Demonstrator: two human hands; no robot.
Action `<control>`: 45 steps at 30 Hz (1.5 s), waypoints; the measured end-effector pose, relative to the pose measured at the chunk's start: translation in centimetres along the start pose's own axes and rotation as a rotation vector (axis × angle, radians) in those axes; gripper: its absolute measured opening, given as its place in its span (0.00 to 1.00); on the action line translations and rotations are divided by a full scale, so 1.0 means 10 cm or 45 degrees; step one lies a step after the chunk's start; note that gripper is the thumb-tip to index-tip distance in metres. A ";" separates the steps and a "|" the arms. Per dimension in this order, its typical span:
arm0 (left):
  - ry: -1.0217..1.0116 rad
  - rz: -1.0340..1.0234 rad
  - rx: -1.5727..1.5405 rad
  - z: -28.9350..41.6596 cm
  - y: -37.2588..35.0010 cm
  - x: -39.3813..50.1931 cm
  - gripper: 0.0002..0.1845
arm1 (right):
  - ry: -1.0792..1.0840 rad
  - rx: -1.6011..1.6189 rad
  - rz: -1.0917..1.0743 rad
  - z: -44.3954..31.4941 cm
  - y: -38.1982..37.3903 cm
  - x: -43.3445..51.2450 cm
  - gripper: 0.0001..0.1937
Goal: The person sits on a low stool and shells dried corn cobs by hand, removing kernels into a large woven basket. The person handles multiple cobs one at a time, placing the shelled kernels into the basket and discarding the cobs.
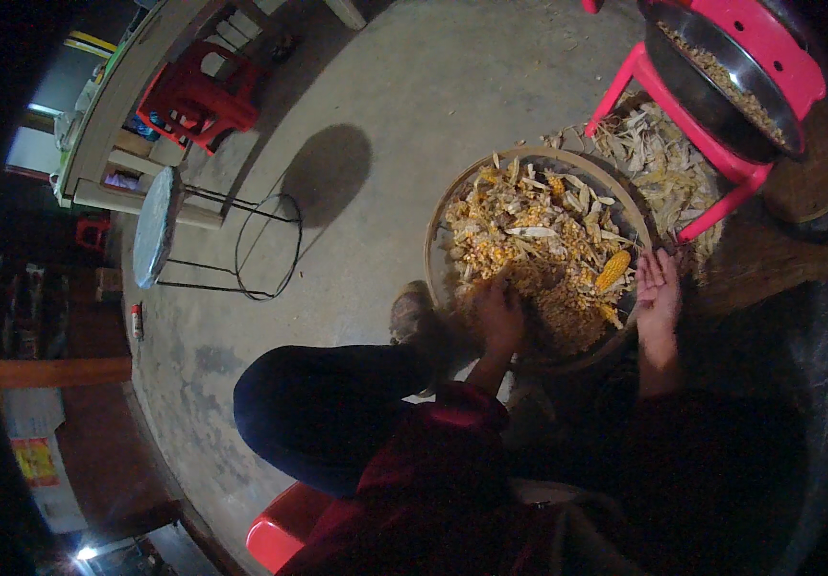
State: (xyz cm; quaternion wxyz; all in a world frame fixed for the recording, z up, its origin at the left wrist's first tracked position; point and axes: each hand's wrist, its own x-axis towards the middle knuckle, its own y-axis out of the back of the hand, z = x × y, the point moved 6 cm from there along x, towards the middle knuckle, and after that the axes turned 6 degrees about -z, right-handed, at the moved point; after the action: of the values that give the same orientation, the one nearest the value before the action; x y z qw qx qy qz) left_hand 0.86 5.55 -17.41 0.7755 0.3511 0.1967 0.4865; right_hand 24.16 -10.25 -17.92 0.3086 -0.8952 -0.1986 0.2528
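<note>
A round woven tray [437, 223] with a low rim sits on the floor in front of me. Loose yellow corn kernels [561, 317], pale husk pieces and chaff fill most of it. My left hand [504, 311] reaches over the near left side, fingers down at the kernels. Shadow hides whether anything is in its fingers. On the right, my right hand [657, 288] is at the tray's rim, palm showing and fingers extended, with nothing seen in it. Close to that hand, a yellow corn cob [612, 271] lies on the heap. Another cob [556, 186] shows farther back among husks.
A dark metal basin [702, 93] with pale pieces inside rests on a pink plastic chair [723, 155] at upper right. Dry husks [673, 165] lie beneath it. Leftward, a round stool [155, 230] lies tipped over near a red plastic stool [202, 97].
</note>
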 end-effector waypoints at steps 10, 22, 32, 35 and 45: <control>0.235 -0.379 -0.790 0.08 -0.22 0.02 0.11 | -0.267 -1.074 -0.469 0.77 -0.62 -0.55 0.15; 0.375 -0.747 -1.857 0.60 -0.12 0.12 0.08 | -0.005 -0.901 -0.712 0.28 -1.27 -0.61 0.16; 0.618 -0.731 -2.026 0.65 -0.03 0.07 0.09 | 0.021 -0.810 -0.672 0.16 -1.38 -0.66 0.11; 0.570 -0.721 -2.055 0.70 -0.03 0.07 0.07 | 0.043 -0.822 -0.650 0.15 -1.41 -0.68 0.10; 0.451 -0.736 -1.907 0.89 0.00 -0.04 0.05 | 0.305 -1.196 -0.334 0.09 -1.31 -0.65 0.06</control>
State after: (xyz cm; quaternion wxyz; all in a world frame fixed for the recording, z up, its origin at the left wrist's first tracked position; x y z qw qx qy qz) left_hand 6.39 2.05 -11.41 0.8564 -0.4059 0.0220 0.3182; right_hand 15.87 -3.59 -7.87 -0.0781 -0.9277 -0.3648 -0.0094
